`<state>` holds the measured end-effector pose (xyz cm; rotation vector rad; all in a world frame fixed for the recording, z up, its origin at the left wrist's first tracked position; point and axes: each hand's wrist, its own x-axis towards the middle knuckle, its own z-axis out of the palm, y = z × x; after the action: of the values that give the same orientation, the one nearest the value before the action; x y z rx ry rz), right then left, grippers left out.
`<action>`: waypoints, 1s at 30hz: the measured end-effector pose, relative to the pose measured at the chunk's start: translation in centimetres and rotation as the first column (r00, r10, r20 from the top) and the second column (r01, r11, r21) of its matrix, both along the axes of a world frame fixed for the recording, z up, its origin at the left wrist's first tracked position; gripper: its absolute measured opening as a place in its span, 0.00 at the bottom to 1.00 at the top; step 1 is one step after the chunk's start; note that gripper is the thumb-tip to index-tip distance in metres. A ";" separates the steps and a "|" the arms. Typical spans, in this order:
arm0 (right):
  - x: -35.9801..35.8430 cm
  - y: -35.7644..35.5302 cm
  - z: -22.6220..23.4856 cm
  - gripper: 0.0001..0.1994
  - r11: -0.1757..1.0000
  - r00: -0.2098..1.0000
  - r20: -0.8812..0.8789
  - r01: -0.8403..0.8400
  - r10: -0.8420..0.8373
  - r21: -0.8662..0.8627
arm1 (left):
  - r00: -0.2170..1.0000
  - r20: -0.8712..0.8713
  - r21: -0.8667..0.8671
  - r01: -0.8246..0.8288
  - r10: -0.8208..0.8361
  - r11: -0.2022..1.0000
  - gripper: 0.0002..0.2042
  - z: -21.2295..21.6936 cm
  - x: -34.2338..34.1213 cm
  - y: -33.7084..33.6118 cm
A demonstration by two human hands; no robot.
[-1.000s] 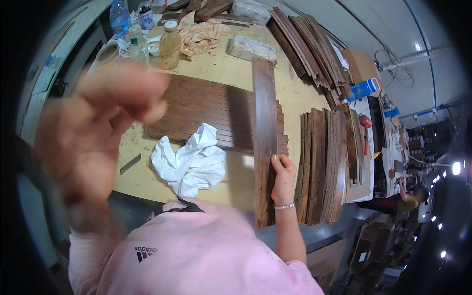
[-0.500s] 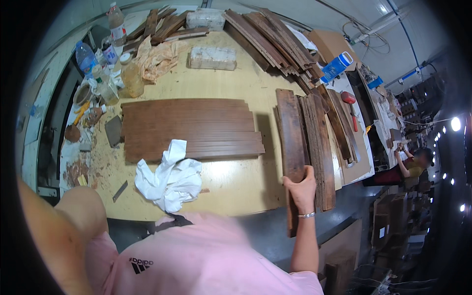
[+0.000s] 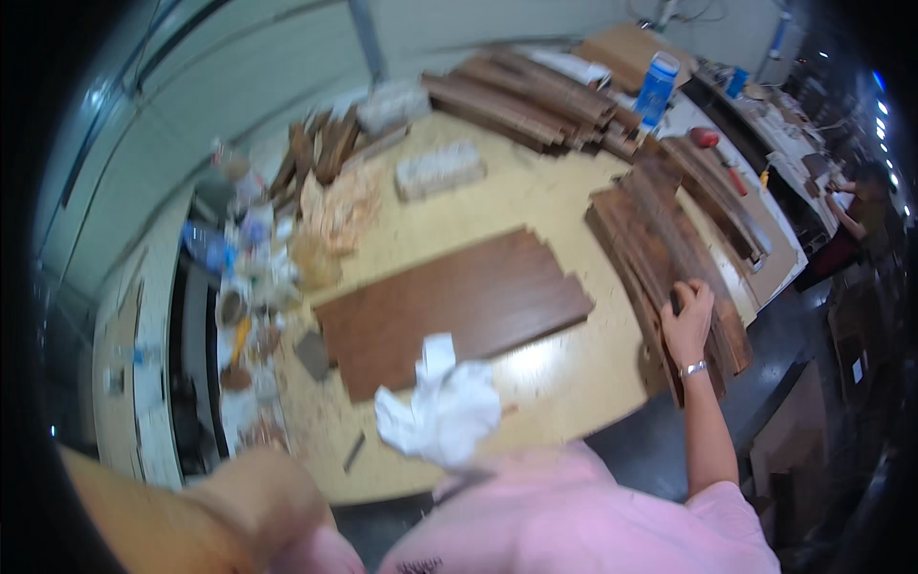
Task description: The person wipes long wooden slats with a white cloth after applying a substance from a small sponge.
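Note:
My right hand (image 3: 688, 325), with a bracelet at the wrist, is over the brown wooden planks (image 3: 645, 225) on the table's right side. Its fingers are bent toward the thumb, and a small dark spot shows between them, too blurred to name. Only my left arm (image 3: 239, 497) shows, bent at the lower left; the left hand is out of view. In the middle of the table lies a flat panel of brown boards (image 3: 459, 306) with stepped ends. A crumpled white cloth (image 3: 440, 411) rests against its near edge.
Wrapped blocks (image 3: 440, 170) and stacked planks (image 3: 526, 96) lie at the back. Bottles (image 3: 206, 244) and a tan rag (image 3: 339, 206) crowd the left. A blue bottle (image 3: 657, 91) and a red-headed mallet (image 3: 705, 138) are at the far right. Beyond, another person (image 3: 856, 215) sits.
The view has swung, shifting the table down and right in the picture. My right hand has let go of the narrow plank's sides and is over the planks with bent fingers.

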<state>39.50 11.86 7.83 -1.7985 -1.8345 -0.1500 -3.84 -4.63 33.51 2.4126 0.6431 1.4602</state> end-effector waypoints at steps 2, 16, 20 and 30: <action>-1.7 -0.3 0.6 0.12 0.992 0.991 -0.126 -0.025 0.041 0.125 | 1.000 -0.003 0.047 0.014 -0.014 0.999 0.24 1.1 0.3 0.3; -11.2 -3.8 -3.3 0.09 0.879 0.817 -0.344 -0.472 0.463 0.064 | 0.996 0.004 0.076 -0.091 0.090 0.993 0.26 2.7 -0.2 -3.2; -14.4 -3.7 1.1 0.11 0.777 0.755 -0.251 -0.629 0.606 -0.019 | 0.988 0.121 0.124 -0.112 0.097 0.986 0.27 5.6 -2.9 -0.4; -21.2 -4.3 -4.7 0.17 0.704 0.701 -0.082 -0.697 0.709 0.135 | 0.800 -0.535 -0.540 -0.571 0.271 0.619 0.33 -20.9 1.3 -1.2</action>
<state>18.30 7.60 3.17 -0.8971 -2.2372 0.1704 -2.52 -5.85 12.61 1.9914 1.6387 0.5959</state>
